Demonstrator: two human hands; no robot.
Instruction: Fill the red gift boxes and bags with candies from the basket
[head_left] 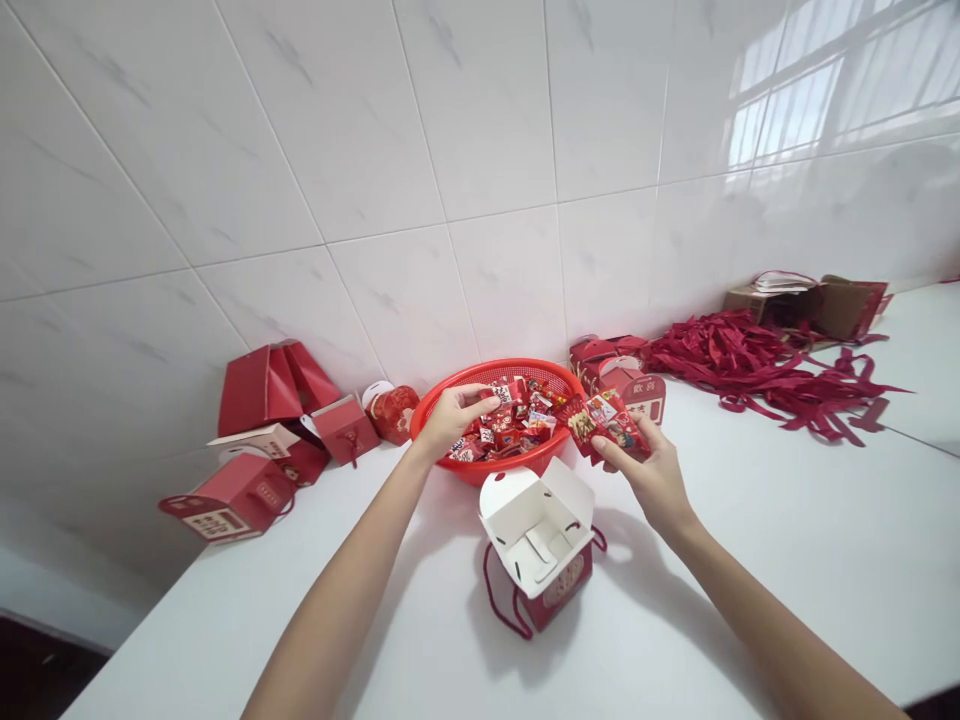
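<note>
My left hand [454, 420] is over the left side of a red plastic basket [496, 464] full of wrapped candies [517, 425]. Its thumb and fingers pinch a red-and-white candy packet [502, 394]. To the right of the basket, my right hand [651, 470] is closed on several red candy packets [606, 420], fanned out in its fingers. Between my forearms stands a red gift box [559, 590] with its white flaps spread and dark red cord handles at its sides. Its white inside [541, 540] shows no candy.
Several red gift boxes [240, 495] are grouped at the left by the tiled wall. More boxes [619, 380] stand just right of the basket. A heap of dark red ribbons [750, 360] lies at the right, near an open cardboard box [836, 305]. Everything rests on a white table [697, 640].
</note>
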